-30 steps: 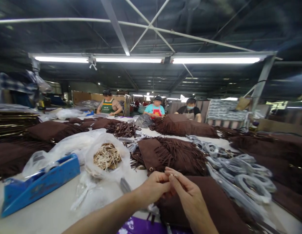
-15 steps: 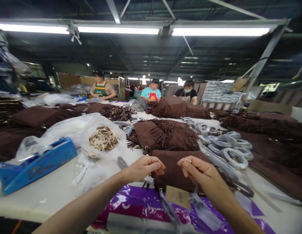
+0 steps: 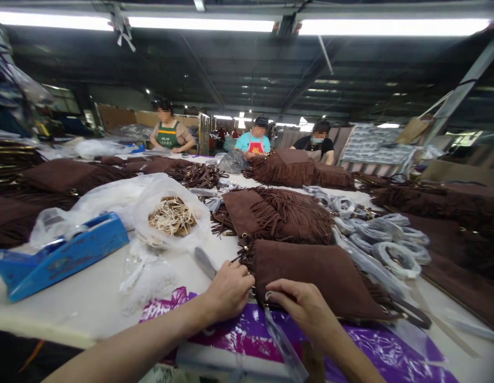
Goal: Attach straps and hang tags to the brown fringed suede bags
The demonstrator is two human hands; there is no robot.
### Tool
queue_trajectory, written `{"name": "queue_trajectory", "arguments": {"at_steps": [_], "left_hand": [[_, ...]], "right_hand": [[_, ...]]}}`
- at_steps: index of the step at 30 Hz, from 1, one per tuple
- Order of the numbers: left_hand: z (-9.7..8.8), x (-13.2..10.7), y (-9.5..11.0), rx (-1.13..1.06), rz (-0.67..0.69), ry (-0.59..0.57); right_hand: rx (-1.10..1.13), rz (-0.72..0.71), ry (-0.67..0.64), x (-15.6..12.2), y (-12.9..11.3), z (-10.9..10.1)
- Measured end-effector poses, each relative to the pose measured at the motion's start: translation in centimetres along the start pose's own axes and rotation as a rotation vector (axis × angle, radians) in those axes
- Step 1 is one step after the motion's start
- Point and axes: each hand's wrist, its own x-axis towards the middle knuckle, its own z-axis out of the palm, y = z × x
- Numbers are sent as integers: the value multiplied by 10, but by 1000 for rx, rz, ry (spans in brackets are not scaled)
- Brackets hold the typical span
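Observation:
A dark brown fringed bag (image 3: 314,274) lies flat in front of me. My left hand (image 3: 231,291) is closed at its lower left corner, by a small metal ring; the fingertips are partly hidden. My right hand (image 3: 300,308) is over the bag's front edge, with thumb and forefinger pinched on a thin white string loop (image 3: 267,296). Below the right wrist, a brown paper tag (image 3: 312,361) shows, partly covered by the arm. A clear plastic-wrapped strip (image 3: 284,346) hangs from the bag's edge between my hands.
An open plastic bag (image 3: 137,215) holds tags with white strings. To its left stands a blue tape dispenser (image 3: 67,258). More fringed bags (image 3: 278,213) and wrapped coiled straps (image 3: 396,258) lie beyond. Purple plastic (image 3: 374,346) lies beneath the bag. Several people work across the table.
Both hands have come down from above the bag to its lower left corner. The left is now against the corner; the right has moved left. The paper tag has moved lower.

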Motion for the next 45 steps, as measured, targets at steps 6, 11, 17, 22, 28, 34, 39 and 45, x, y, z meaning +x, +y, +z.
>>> {"name": "queue_trajectory", "arguments": {"at_steps": [6,11,17,22,28,34,39,45], "left_hand": [[-3,-1,-8,-38,-41,-82],[-12,-4,-14,-236,-119,-100],[-19,-7,-21,-585,-158,-131],[-16,-4,-25,-694,-190,-185],[-19,-1,-30,-844,-252,-315],[-19,-1,-29,-954,-311,-234],[-9,3,-30,-1075,-450,-201],[-4,6,-34,-1095,-490,-307]], "right_hand": [[-100,33,56,9,4,13],[-225,-72,97,20,1,21],[-354,-205,148,23,5,29],[-369,-225,97,19,8,33],[-328,-198,55,18,7,33],[-398,-226,132,19,10,39],[-416,-263,139,20,13,45],[-399,-226,129,19,9,50]]}}
